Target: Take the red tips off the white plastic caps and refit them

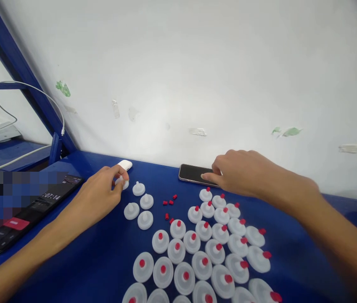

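Sweeping low might scatter loose red caps, left hand pinching a disc at their ten o'clock, right hand, grip unclear, at two.

Left arm comes in bare from the bottom left corner, left hand a bit left of centre, back of it up, thumb and index finger curled into a pinch. Right arm slants in from the lower right, wrist bent, right hand palm down, thumb pointing left, most fingertips hidden.
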### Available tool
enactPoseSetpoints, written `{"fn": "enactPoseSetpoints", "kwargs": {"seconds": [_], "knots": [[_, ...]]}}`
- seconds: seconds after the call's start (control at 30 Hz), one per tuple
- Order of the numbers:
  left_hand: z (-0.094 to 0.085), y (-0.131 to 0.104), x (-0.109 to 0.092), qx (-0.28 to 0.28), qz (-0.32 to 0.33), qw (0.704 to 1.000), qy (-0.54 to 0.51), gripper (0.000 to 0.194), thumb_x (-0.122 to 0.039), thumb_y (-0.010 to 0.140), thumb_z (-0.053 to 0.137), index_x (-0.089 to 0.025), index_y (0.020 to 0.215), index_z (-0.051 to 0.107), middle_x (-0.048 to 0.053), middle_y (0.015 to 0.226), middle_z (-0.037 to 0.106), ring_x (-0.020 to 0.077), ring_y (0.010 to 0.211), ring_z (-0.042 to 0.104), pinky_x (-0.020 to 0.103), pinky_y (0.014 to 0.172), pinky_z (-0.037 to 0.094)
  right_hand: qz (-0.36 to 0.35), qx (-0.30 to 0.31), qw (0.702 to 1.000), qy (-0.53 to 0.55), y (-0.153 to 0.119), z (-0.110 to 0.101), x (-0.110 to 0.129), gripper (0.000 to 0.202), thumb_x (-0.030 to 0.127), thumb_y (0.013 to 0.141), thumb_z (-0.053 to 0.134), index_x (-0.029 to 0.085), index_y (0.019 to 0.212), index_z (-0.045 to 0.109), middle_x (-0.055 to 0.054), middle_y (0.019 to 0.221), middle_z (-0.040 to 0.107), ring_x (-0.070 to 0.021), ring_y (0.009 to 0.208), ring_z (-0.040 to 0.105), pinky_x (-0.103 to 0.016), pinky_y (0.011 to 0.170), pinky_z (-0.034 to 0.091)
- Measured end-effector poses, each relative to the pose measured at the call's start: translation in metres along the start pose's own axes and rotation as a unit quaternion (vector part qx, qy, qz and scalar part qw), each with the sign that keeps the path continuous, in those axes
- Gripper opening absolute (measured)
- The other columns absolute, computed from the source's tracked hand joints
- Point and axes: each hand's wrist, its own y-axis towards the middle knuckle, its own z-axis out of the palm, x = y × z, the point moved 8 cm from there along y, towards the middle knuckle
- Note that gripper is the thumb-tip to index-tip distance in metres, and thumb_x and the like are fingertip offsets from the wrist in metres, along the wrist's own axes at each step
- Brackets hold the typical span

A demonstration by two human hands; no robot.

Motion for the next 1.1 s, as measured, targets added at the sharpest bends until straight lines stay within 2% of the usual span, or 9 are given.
{"fn": "enactPoseSetpoints", "kwargs": {"seconds": [0.1, 0.2, 0.33, 0.47, 0.57, 0.63, 0.8, 0.93, 1.1], "knots": [[0.012, 0.000, 0.000, 0.068, 0.001, 0.998, -0.005, 0.017, -0.037, 0.083, 0.051, -0.026, 0.092, 0.060, 0.003, 0.094, 0.068, 0.0241, 0.078, 0.063, 0.036, 0.071, 0.043, -0.026, 0.059, 0.998, 0.014, 0.002, 0.013, 0.011, 0.050, 0.056, 0.095, 0.048, 0.017, 0.070, 0.068, -0.011, 0.068, 0.066, -0.0225, 0.056, 0.060, -0.034, 0.053, 0.037], [0.018, -0.003, -0.002, 0.108, -0.017, 0.994, -0.020, 0.017, -0.037, 0.081, 0.052, -0.027, 0.093, 0.060, 0.001, 0.096, 0.069, 0.0238, 0.080, 0.064, 0.036, 0.071, 0.043, -0.051, 0.092, 0.994, 0.021, 0.004, 0.023, 0.021, 0.040, 0.045, 0.094, 0.052, 0.017, 0.069, 0.066, -0.010, 0.068, 0.065, -0.0218, 0.055, 0.060, -0.033, 0.052, 0.035], [-0.001, -0.008, -0.013, 0.022, -0.006, 1.000, -0.020, 0.021, -0.040, 0.091, 0.043, -0.027, 0.097, 0.059, 0.003, 0.098, 0.069, 0.0270, 0.090, 0.062, 0.039, 0.077, 0.042, -0.081, 0.057, 0.994, 0.038, 0.005, 0.020, 0.028, 0.031, 0.031, 0.089, 0.054, 0.018, 0.062, 0.059, -0.008, 0.063, 0.062, -0.0181, 0.051, 0.054, -0.032, 0.051, 0.031], [-0.024, -0.026, -0.051, -0.084, 0.132, 0.985, -0.073, 0.031, -0.047, 0.093, 0.049, -0.026, 0.112, 0.061, 0.005, 0.114, 0.065, 0.0280, 0.105, 0.056, 0.040, 0.090, 0.041, -0.162, -0.003, 0.968, 0.192, -0.003, -0.002, 0.048, 0.042, 0.038, 0.096, 0.048, 0.019, 0.060, 0.053, -0.002, 0.052, 0.055, -0.0114, 0.043, 0.041, -0.031, 0.048, 0.026], [-0.022, -0.042, -0.075, -0.075, 0.218, 0.963, -0.139, 0.039, -0.049, 0.086, 0.065, -0.028, 0.119, 0.063, 0.003, 0.117, 0.066, 0.0255, 0.104, 0.058, 0.038, 0.093, 0.043, -0.244, -0.008, 0.916, 0.318, -0.015, -0.017, 0.072, 0.043, 0.040, 0.101, 0.044, 0.018, 0.064, 0.051, 0.002, 0.052, 0.052, -0.0083, 0.044, 0.036, -0.029, 0.049, 0.025], [-0.016, -0.049, -0.082, -0.053, 0.240, 0.956, -0.163, 0.035, -0.046, 0.083, 0.072, -0.027, 0.112, 0.066, 0.002, 0.105, 0.070, 0.0224, 0.095, 0.060, 0.035, 0.087, 0.046, -0.267, -0.007, 0.892, 0.364, -0.021, -0.021, 0.084, 0.043, 0.038, 0.103, 0.040, 0.018, 0.066, 0.048, 0.004, 0.053, 0.048, -0.0071, 0.044, 0.033, -0.028, 0.049, 0.025], [-0.012, -0.056, -0.086, -0.055, 0.265, 0.948, -0.166, 0.027, -0.035, 0.084, 0.073, -0.023, 0.108, 0.067, 0.001, 0.087, 0.069, 0.0171, 0.078, 0.059, 0.030, 0.071, 0.047, -0.275, -0.008, 0.886, 0.372, -0.026, -0.021, 0.096, 0.042, 0.036, 0.105, 0.039, 0.018, 0.067, 0.045, 0.005, 0.053, 0.045, -0.0072, 0.046, 0.034, -0.028, 0.052, 0.027], [-0.017, -0.058, -0.090, -0.049, 0.241, 0.949, -0.197, 0.009, -0.031, 0.086, 0.064, -0.023, 0.087, 0.066, -0.001, 0.073, 0.061, 0.0151, 0.068, 0.052, 0.029, 0.065, 0.043, -0.311, 0.002, 0.862, 0.400, -0.029, -0.025, 0.102, 0.042, 0.033, 0.107, 0.037, 0.018, 0.069, 0.047, 0.005, 0.059, 0.048, -0.0071, 0.049, 0.036, -0.028, 0.055, 0.027], [-0.007, -0.053, -0.081, 0.061, 0.132, 0.933, -0.328, 0.022, -0.037, 0.081, 0.063, -0.022, 0.066, 0.058, -0.003, 0.062, 0.050, 0.0126, 0.059, 0.041, 0.027, 0.055, 0.036, -0.329, -0.038, 0.845, 0.420, -0.033, -0.033, 0.109, 0.037, 0.028, 0.106, 0.043, 0.018, 0.072, 0.052, 0.005, 0.064, 0.052, -0.0078, 0.056, 0.040, -0.027, 0.057, 0.028]]}}
